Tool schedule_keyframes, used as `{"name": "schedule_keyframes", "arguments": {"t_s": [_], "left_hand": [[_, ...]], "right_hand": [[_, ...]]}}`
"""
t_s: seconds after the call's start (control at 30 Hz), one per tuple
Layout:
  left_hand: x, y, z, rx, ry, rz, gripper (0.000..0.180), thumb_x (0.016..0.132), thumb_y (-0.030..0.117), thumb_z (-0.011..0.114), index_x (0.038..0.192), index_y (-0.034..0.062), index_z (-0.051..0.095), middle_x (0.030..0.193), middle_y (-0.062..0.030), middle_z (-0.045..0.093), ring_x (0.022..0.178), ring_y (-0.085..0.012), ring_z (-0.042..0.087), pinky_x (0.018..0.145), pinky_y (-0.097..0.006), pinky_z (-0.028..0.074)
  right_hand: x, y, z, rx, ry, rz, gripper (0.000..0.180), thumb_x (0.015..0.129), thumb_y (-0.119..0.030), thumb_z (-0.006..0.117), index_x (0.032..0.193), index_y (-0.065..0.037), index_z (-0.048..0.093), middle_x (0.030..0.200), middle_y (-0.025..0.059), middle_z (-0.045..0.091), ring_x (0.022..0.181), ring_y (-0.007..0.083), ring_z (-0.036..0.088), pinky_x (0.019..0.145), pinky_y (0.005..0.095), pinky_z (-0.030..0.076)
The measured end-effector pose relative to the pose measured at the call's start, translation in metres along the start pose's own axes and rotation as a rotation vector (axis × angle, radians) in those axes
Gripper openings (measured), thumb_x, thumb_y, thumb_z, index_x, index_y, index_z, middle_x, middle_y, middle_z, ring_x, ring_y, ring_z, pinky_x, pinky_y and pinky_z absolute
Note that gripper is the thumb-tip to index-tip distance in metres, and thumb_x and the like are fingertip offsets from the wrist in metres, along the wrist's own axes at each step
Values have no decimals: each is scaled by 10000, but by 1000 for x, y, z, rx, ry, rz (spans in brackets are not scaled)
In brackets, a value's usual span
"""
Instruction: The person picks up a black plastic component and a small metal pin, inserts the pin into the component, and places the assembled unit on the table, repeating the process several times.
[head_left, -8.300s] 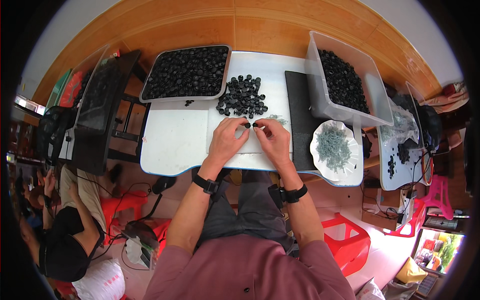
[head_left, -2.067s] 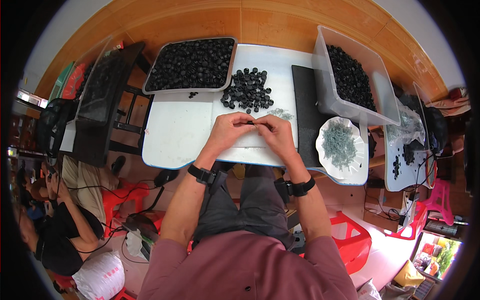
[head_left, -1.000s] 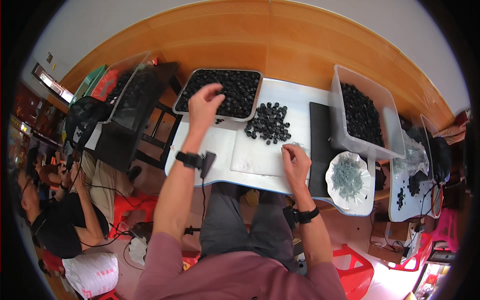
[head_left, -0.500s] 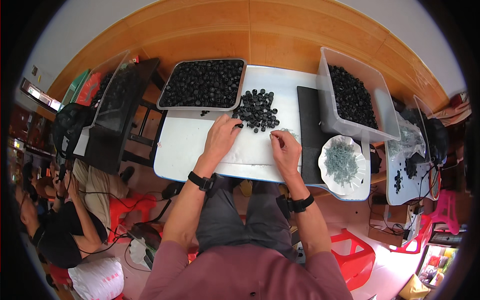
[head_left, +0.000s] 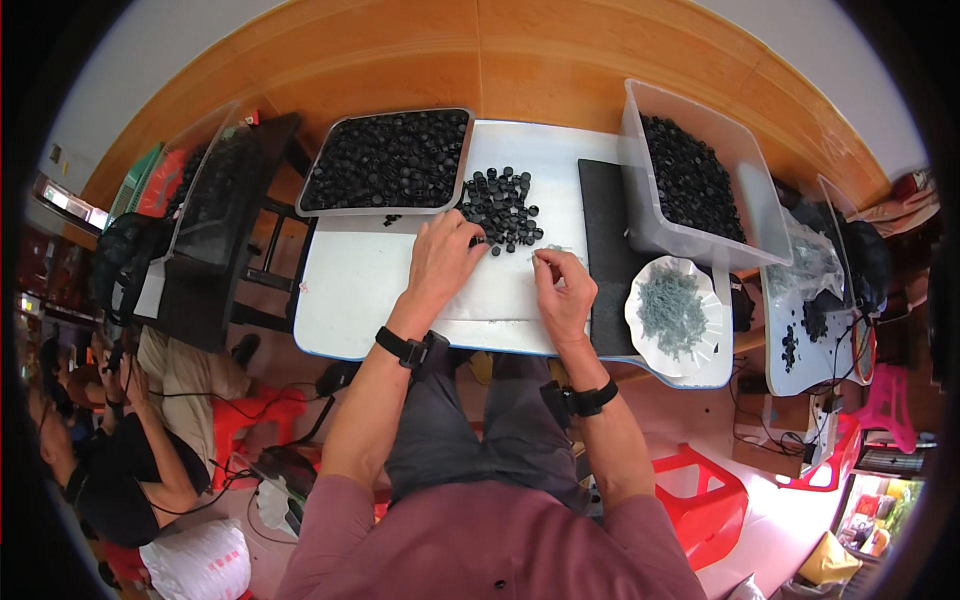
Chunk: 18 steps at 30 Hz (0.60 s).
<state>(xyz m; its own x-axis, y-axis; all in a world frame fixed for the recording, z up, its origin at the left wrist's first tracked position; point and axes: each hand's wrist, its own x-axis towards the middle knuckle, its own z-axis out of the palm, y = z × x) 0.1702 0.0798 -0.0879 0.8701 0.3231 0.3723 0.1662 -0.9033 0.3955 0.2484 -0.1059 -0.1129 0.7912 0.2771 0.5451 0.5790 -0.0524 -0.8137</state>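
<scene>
A loose pile of small black caps lies on the white table. My left hand rests on the table with its fingertips touching the near edge of that pile. My right hand sits just right of it, thumb and forefinger pinched on a small thin grey piece. A grey tray full of black caps stands behind my left hand. A white bowl of thin grey-green pieces sits to the right of my right hand.
A clear bin of black caps stands at the back right beside a black mat. Another table with small dark parts is further right. A person sits at the lower left. Red stools stand by my legs.
My left hand reached out to the grey tray a second ago, then drew back to the near edge of the loose pile. My right hand stayed on the table near the mat.
</scene>
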Motion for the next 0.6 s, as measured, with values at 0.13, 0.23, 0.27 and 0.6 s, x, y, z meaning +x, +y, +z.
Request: {"name": "schedule_keyframes", "arguments": {"t_s": [0.13, 0.23, 0.27, 0.6], "left_hand": [[-11, 9, -2, -101, 181, 65, 201, 835, 126, 803, 1021, 70, 752, 971, -61, 662, 937, -264, 629, 835, -399, 486], [-30, 22, 1, -451, 89, -195, 204, 843, 91, 789, 1035, 38, 744, 972, -70, 721, 840, -226, 665, 773, -350, 533], [-36, 21, 6, -529, 86, -202, 209, 849, 78, 782, 1048, 27, 740, 958, -75, 739, 809, -200, 677, 754, -326, 544], [-51, 16, 19, -721, 65, -301, 234, 881, 95, 805, 1096, 20, 748, 899, -65, 774, 781, -109, 703, 748, -255, 562]], "right_hand": [[-2, 11, -3, 28, 122, 14, 74, 903, 17, 732, 976, 7, 734, 833, 88, 708, 654, 122, 641, 617, 255, 503], [1, 16, -9, 213, 167, 184, 87, 904, 28, 726, 988, 16, 743, 835, 89, 709, 659, 108, 639, 615, 251, 498], [6, 13, -15, 175, 126, 187, 85, 904, 31, 723, 985, 19, 744, 835, 88, 707, 662, 105, 640, 613, 252, 495], [43, -8, -37, -508, -518, -340, 55, 839, -34, 716, 880, -65, 736, 854, 94, 662, 822, 288, 692, 727, 411, 548]]}}
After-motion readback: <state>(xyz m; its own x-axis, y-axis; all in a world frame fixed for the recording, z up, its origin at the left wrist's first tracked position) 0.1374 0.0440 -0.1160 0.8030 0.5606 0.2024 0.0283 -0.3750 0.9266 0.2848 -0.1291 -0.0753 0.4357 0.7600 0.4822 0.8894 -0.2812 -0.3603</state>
